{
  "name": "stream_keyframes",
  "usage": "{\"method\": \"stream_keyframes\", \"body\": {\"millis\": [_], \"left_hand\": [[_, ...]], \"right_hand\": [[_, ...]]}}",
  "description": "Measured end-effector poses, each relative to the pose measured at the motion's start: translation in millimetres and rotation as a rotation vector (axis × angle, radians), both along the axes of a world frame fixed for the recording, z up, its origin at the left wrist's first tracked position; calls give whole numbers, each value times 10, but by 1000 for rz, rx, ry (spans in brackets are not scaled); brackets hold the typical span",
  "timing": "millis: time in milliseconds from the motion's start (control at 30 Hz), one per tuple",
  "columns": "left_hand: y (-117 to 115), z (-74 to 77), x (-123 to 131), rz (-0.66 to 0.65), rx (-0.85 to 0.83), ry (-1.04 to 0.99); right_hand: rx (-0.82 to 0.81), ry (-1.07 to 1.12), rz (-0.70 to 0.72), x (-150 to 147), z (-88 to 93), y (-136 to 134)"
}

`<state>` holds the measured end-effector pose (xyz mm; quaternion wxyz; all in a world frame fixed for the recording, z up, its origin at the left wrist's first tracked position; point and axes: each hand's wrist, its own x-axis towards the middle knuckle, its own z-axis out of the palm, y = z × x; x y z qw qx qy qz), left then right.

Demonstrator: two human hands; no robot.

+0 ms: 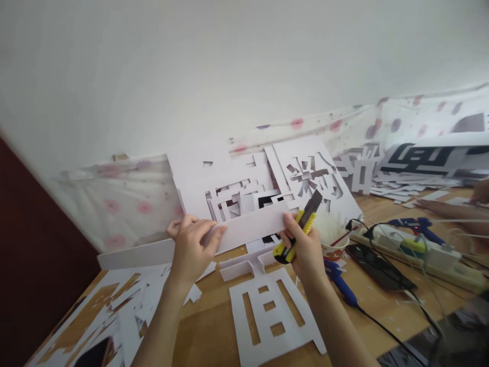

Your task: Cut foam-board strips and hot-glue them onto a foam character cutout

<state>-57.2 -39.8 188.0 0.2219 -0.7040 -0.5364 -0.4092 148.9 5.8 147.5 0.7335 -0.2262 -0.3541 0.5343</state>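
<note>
A long white strip of foam board (pixel 254 224) is stretched between my two hands above the table. My left hand (pixel 194 244) pinches its left end between thumb and fingers. In my right hand (pixel 305 250) a yellow and black utility knife (pixel 303 224) points up and away, its dark blade tilted to the right, while the thumb presses the strip's right end. Below lies a white cut-out character (pixel 267 316) with rectangular openings. Beyond it stand short white strips (pixel 237 271) on edge.
Cut-out white sheets (pixel 229 178) lean against the wall. White scraps (pixel 141 295) cover the left side. On the right are a paper cup (pixel 334 247), blue glue guns (pixel 342 285), a power strip (pixel 431 255), a dark phone-like slab (pixel 378 267) and another person's hand (pixel 439 209).
</note>
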Motion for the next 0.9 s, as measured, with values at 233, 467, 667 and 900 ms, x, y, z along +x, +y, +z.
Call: {"method": "stream_keyframes", "body": {"millis": [233, 467, 667, 900], "left_hand": [[49, -213, -28, 54, -270, -11], [192, -123, -94, 55, -213, -13], [-273, -693, 86, 94, 42, -447], [-750, -1501, 536, -332, -608, -1751]], "right_hand": [[24, -118, -15, -69, -89, 234], [112, -255, 27, -244, 63, 532], [-22, -370, -70, -95, -74, 383], [-80, -461, -52, 320, -220, -6]]}}
